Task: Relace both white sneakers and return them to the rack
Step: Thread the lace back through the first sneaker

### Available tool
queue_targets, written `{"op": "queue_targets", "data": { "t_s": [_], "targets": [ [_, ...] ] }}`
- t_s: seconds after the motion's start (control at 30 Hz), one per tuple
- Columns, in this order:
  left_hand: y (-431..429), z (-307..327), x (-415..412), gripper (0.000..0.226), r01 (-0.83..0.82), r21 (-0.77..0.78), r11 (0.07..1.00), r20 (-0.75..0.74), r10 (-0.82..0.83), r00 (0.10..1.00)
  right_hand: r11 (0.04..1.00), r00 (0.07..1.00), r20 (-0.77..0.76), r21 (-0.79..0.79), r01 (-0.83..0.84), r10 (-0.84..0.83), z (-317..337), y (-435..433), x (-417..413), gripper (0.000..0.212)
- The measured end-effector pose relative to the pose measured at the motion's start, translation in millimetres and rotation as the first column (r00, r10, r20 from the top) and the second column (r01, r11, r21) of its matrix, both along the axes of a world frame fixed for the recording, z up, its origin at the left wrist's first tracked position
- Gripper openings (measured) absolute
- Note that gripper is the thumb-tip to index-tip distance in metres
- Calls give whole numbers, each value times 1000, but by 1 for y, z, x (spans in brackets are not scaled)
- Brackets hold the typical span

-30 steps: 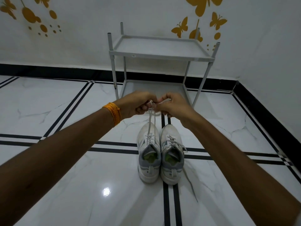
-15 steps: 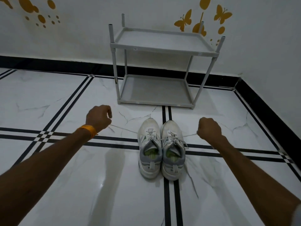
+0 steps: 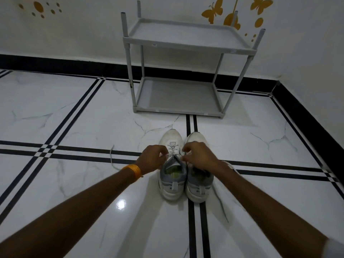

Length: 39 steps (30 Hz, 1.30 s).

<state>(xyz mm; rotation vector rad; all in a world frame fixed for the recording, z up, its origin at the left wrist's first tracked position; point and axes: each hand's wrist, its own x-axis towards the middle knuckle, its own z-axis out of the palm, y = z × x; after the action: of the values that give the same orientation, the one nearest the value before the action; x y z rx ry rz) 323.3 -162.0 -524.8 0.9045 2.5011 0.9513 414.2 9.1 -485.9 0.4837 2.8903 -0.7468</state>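
Two white sneakers stand side by side on the floor, toes toward the rack: the left sneaker (image 3: 172,174) and the right sneaker (image 3: 199,185). My left hand (image 3: 151,159), with an orange band at the wrist, and my right hand (image 3: 200,157) are both down at the top of the left sneaker's lacing, fingers pinched on its white lace (image 3: 173,148). A loose lace end (image 3: 111,159) trails on the floor to the left; another runs right behind my right wrist. My right hand hides the right sneaker's lacing.
A grey two-shelf rack (image 3: 186,107) stands against the white wall beyond the sneakers, both shelves bare. The floor is glossy white marble with black stripes. A black skirting runs along the back wall and the right wall (image 3: 307,116).
My hands were spread wide, pulling the lace ends outward. They have since come together at the left sneaker's tongue, and the lace ends lie slack on the floor.
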Motion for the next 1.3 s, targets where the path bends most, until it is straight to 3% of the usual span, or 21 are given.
{"op": "queue_targets", "data": {
  "t_s": [0.07,0.13,0.27,0.37,0.47,0.6,0.73,0.83,0.97,1.1,1.3],
  "targets": [
    [7,-6,3,13,-44,22,999,3,44,999,999,998,53,23,-23,22,-13,-12,-3,15],
    [8,-9,1,13,-72,36,997,5,72,997,1000,999,35,11,20,-20,-20,-10,-2,15],
    [8,-9,1,11,-68,80,994,94,60,994,924,986,28,-346,163,-164,-14,-2,-3,24],
    [14,-8,5,20,-169,117,979,272,132,953,836,952,14,-474,276,-306,-10,-1,-10,35],
    [21,-11,5,30,-269,152,951,409,187,893,871,920,-75,-359,335,-384,-12,-3,-12,41],
    [23,-16,4,39,-400,159,903,528,265,807,950,948,-131,-161,269,-291,-20,-6,-10,42],
    [16,-25,3,39,-392,143,909,495,277,823,980,973,-129,15,197,-194,-31,-6,-3,32],
    [16,-28,3,38,-383,131,914,464,285,839,983,977,-133,55,176,-168,-34,-4,2,44],
    [16,-31,7,40,-399,124,909,462,303,833,980,977,-114,62,187,-179,-31,-2,2,44],
    [12,-30,10,37,-403,138,905,511,284,811,973,972,-59,15,228,-227,-26,-2,2,32],
    [11,-29,14,45,-405,177,897,520,264,812,978,988,124,199,65,-91,13,-1,4,21]
  ]
}}
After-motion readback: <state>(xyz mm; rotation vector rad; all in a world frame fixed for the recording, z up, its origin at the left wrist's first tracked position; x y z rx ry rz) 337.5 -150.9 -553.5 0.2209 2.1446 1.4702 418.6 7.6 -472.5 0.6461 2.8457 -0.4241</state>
